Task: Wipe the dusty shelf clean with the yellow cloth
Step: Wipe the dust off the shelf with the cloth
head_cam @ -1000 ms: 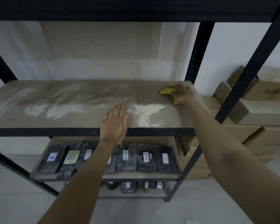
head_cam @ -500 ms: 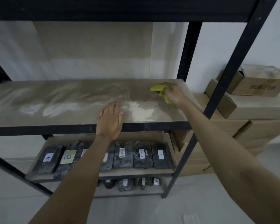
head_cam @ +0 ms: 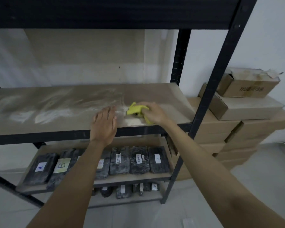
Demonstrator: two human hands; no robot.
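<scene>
Head view. The right hand [head_cam: 154,112] has its fingers curled round the bunched yellow cloth [head_cam: 136,109], which it presses onto the board of the dusty shelf [head_cam: 59,102]. Most of the cloth projects from the thumb side of this hand, towards the left hand; one corner trails out beneath the palm near the front edge of the board. A bunched grip probably concentrates pressure on a small patch, which suits a thick deposit.

The left hand [head_cam: 104,123] lies flat on the shelf, fingers straight and close together, holding nothing. It sits just beside the cloth. Its heel overhangs the black front rail. This placement reads as a brace: it steadies the body while the other arm reaches in and wipes.

White dust is heaped directly under and just in front of the cloth, between the two hands. Beyond the left hand, on the side away from the cloth, broad pale smears run along the board. Behind and outboard of the right hand the board looks more even in tone, so that section is judged largely wiped. Most of the shelf is judged not yet cleaned.

Below both forearms, a lower shelf carries dark wrapped packets [head_cam: 138,159] with white labels. Outboard of the right arm, cardboard boxes [head_cam: 247,86] are stacked beside the rack.
</scene>
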